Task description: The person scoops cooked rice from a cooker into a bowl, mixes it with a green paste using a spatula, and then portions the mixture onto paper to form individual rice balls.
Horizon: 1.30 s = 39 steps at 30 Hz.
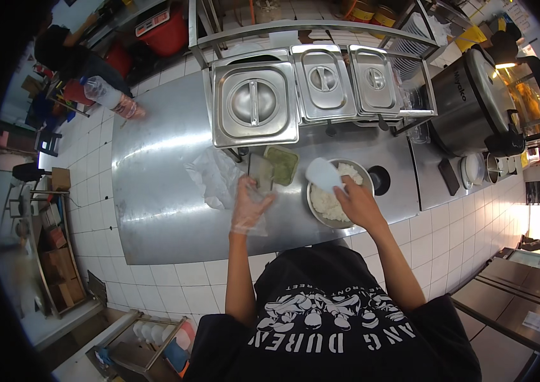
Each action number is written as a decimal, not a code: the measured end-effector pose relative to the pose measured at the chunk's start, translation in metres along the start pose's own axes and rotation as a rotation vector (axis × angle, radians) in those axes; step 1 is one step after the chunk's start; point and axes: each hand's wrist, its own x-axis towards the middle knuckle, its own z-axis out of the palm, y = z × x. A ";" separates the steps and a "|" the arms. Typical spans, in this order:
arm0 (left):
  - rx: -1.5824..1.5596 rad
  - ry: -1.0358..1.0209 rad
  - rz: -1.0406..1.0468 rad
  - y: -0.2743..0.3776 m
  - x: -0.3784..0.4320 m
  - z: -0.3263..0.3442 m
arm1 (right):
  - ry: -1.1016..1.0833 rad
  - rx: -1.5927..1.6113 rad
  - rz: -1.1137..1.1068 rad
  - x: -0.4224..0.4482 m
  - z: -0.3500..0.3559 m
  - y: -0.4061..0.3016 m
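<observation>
My right hand [358, 203] grips a white rice paddle [323, 175] over a metal bowl [369, 185] of white rice [326, 204]. My left hand [249, 205], in a clear plastic glove, has its thumb and fingers around the near end of a translucent lid or shallow container [260, 172]; its exact kind is blurred. Just beyond and touching or overlapping it is a rectangular container with green contents [283, 164]. A crumpled sheet of white paper or plastic [212, 179] lies left of my left hand. To the right of the bowl sits a small black round dish [378, 180].
Lidded steel food pans [255, 102] line the far side of the steel table [165, 191]. A plastic bottle [115, 98] lies near its left edge. A large Miyako cooker [466, 102] and a dark flat object [449, 176] are at right. A person [76, 52] stands beyond the far left.
</observation>
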 end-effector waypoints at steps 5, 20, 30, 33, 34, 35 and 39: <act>-0.395 0.086 -0.068 -0.068 -0.056 0.017 | -0.295 -0.211 -0.178 0.051 -0.005 -0.052; 0.432 0.086 -0.548 -0.054 -0.106 -0.002 | -0.397 -0.753 -0.405 0.117 0.045 -0.109; 0.303 0.352 0.023 -0.013 0.013 0.089 | -0.092 -0.850 -0.366 0.081 0.083 -0.093; 0.378 0.295 0.013 -0.025 0.012 0.102 | -0.098 -0.864 -0.355 0.079 0.093 -0.088; 0.353 0.318 0.014 -0.025 0.012 0.103 | -0.069 -0.848 -0.350 0.080 0.098 -0.086; 0.329 0.341 0.015 -0.025 0.013 0.105 | -0.039 -0.833 -0.346 0.081 0.102 -0.084; 0.376 0.383 0.035 -0.024 0.016 0.097 | 0.006 -0.874 -0.453 0.072 0.104 -0.080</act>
